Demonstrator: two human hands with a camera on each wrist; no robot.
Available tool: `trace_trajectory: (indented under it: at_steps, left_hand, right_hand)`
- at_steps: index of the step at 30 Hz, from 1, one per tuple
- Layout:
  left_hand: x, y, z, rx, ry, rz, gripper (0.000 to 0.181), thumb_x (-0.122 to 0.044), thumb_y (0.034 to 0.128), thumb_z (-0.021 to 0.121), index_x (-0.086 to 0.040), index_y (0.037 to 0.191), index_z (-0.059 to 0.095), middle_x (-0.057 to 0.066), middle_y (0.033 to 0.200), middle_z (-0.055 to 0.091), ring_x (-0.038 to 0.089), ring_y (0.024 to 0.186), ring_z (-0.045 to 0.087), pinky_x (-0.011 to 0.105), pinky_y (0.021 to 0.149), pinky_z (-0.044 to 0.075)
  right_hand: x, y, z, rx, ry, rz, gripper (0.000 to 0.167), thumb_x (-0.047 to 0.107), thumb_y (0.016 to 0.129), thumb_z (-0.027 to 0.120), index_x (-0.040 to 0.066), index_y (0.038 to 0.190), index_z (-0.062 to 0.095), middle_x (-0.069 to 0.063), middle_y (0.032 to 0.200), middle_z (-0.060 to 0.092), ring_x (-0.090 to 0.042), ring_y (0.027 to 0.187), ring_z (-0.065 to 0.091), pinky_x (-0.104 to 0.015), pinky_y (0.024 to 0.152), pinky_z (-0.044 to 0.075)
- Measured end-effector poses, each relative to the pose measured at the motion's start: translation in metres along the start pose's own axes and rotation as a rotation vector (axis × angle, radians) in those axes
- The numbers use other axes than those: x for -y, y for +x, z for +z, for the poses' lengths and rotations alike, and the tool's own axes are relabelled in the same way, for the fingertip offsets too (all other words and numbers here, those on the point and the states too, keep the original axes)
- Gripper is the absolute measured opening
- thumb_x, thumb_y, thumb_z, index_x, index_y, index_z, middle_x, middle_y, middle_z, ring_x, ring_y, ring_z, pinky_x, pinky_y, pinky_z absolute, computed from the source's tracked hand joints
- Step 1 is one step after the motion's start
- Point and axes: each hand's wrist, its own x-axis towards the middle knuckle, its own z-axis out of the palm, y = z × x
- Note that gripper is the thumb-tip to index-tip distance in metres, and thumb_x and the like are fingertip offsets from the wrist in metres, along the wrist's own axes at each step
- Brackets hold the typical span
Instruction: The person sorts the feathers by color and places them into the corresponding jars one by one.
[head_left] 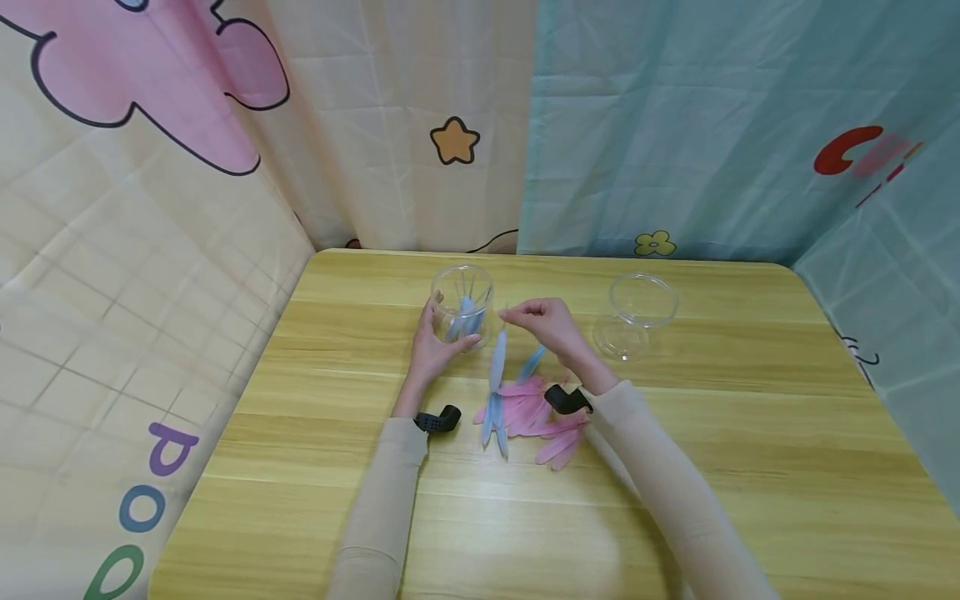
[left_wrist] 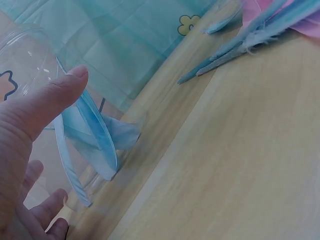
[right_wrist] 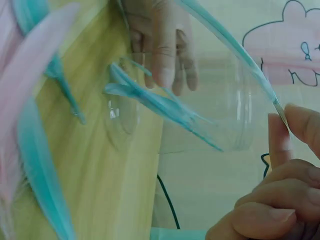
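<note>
A clear plastic jar [head_left: 447, 302] stands upright on the table at the middle left, with several blue feathers [left_wrist: 95, 135] leaning inside it. My left hand [head_left: 433, 348] holds this jar, thumb on the near side and fingers around the other. Just right of the jar, my right hand [head_left: 551, 323] pinches a blue feather [right_wrist: 240, 52] by the tip of its quill, so that it hangs down from the fingertips. Below the hands lies a loose pile of pink feathers [head_left: 528, 414], with other blue feathers [head_left: 494, 421] among them.
A second clear jar [head_left: 628, 318] stands on the right, beyond my right hand; no feathers show in it. The wooden table [head_left: 300, 467] ends at a back edge against printed curtains [head_left: 405, 167], which also hang along both sides.
</note>
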Motion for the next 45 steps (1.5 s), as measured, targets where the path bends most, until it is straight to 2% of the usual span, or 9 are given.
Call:
trace_trajectory:
  at_steps: [2, 5, 11, 18, 24, 27, 32, 38, 45]
  left_hand:
    - [0.0, 0.0, 0.0, -0.001, -0.002, -0.003, 0.107, -0.042, 0.0685, 0.084, -0.027, 0.152, 0.019, -0.006, 0.152, 0.026, 0.026, 0.138, 0.021, 0.047, 0.108, 0.023]
    - [0.0, 0.0, 0.001, -0.005, 0.001, -0.005, 0.106, -0.037, 0.069, 0.085, -0.025, 0.151, 0.02, -0.005, 0.152, 0.027, 0.027, 0.138, 0.022, 0.047, 0.108, 0.024]
    - [0.0, 0.0, 0.001, 0.0, -0.001, 0.001, 0.1, -0.019, 0.0715, 0.084, -0.018, 0.151, 0.023, -0.003, 0.152, 0.028, 0.032, 0.137, 0.023, 0.052, 0.107, 0.023]
    - [-0.001, 0.0, 0.0, 0.001, 0.006, 0.008, 0.105, -0.033, 0.0702, 0.085, -0.02, 0.152, 0.02, -0.004, 0.152, 0.027, 0.031, 0.137, 0.022, 0.051, 0.106, 0.025]
    - [-0.001, -0.001, -0.001, 0.001, 0.004, -0.006, 0.106, -0.035, 0.0688, 0.086, -0.023, 0.151, 0.021, -0.004, 0.152, 0.027, 0.03, 0.137, 0.024, 0.049, 0.107, 0.025]
    - [0.0, 0.0, 0.0, -0.001, 0.003, -0.002, 0.106, -0.037, 0.0689, 0.085, -0.021, 0.151, 0.021, -0.003, 0.152, 0.027, 0.029, 0.137, 0.024, 0.048, 0.107, 0.025]
    - [0.0, -0.001, 0.0, -0.009, 0.002, -0.009, 0.104, -0.035, 0.0696, 0.085, -0.023, 0.151, 0.022, -0.004, 0.151, 0.028, 0.027, 0.136, 0.025, 0.046, 0.107, 0.025]
    - [0.001, -0.001, 0.0, -0.009, 0.009, -0.014, 0.104, -0.036, 0.0694, 0.085, -0.026, 0.151, 0.021, -0.005, 0.151, 0.028, 0.027, 0.137, 0.025, 0.047, 0.107, 0.025]
    - [0.002, 0.0, 0.0, -0.002, 0.015, -0.01, 0.106, -0.04, 0.0691, 0.084, -0.026, 0.151, 0.019, -0.005, 0.152, 0.027, 0.028, 0.137, 0.024, 0.049, 0.106, 0.025]
  right_hand:
    - [0.004, 0.001, 0.0, -0.036, 0.027, -0.016, 0.04, 0.037, 0.085, 0.07, -0.001, 0.096, 0.072, -0.004, 0.105, 0.067, -0.019, 0.101, 0.053, -0.041, 0.088, 0.04]
    - [0.01, 0.003, 0.001, -0.099, 0.072, -0.043, 0.04, 0.038, 0.086, 0.07, 0.0, 0.097, 0.071, -0.005, 0.104, 0.067, -0.02, 0.102, 0.054, -0.041, 0.089, 0.04]
    - [0.02, 0.01, 0.004, -0.254, 0.174, -0.085, 0.041, 0.042, 0.083, 0.072, 0.003, 0.096, 0.072, -0.002, 0.096, 0.064, -0.015, 0.086, 0.048, -0.031, 0.074, 0.038]
    - [0.031, 0.021, 0.011, -0.41, 0.308, -0.206, 0.031, 0.038, 0.082, 0.074, 0.008, 0.088, 0.072, 0.005, 0.061, 0.047, -0.01, 0.059, 0.035, -0.026, 0.053, 0.028]
    - [0.038, 0.03, 0.019, -0.494, 0.403, -0.278, 0.023, 0.031, 0.082, 0.075, 0.008, 0.083, 0.071, 0.005, 0.055, 0.04, -0.009, 0.051, 0.032, -0.024, 0.049, 0.027]
    - [0.038, 0.035, 0.024, -0.496, 0.406, -0.289, 0.026, 0.028, 0.084, 0.074, 0.003, 0.086, 0.071, 0.006, 0.054, 0.039, -0.007, 0.05, 0.033, -0.022, 0.048, 0.027]
    - [0.032, 0.04, 0.032, -0.439, 0.371, -0.272, 0.028, 0.021, 0.087, 0.071, -0.006, 0.093, 0.069, 0.003, 0.051, 0.036, -0.009, 0.044, 0.03, -0.023, 0.043, 0.024]
    - [0.023, 0.038, 0.038, -0.377, 0.23, -0.242, 0.029, 0.029, 0.086, 0.071, 0.002, 0.094, 0.072, 0.003, 0.054, 0.039, -0.007, 0.046, 0.031, -0.022, 0.043, 0.025]
    - [0.008, 0.033, 0.028, -0.319, 0.103, -0.182, 0.034, 0.038, 0.083, 0.073, 0.005, 0.093, 0.074, 0.003, 0.056, 0.038, -0.011, 0.05, 0.032, -0.025, 0.046, 0.027]
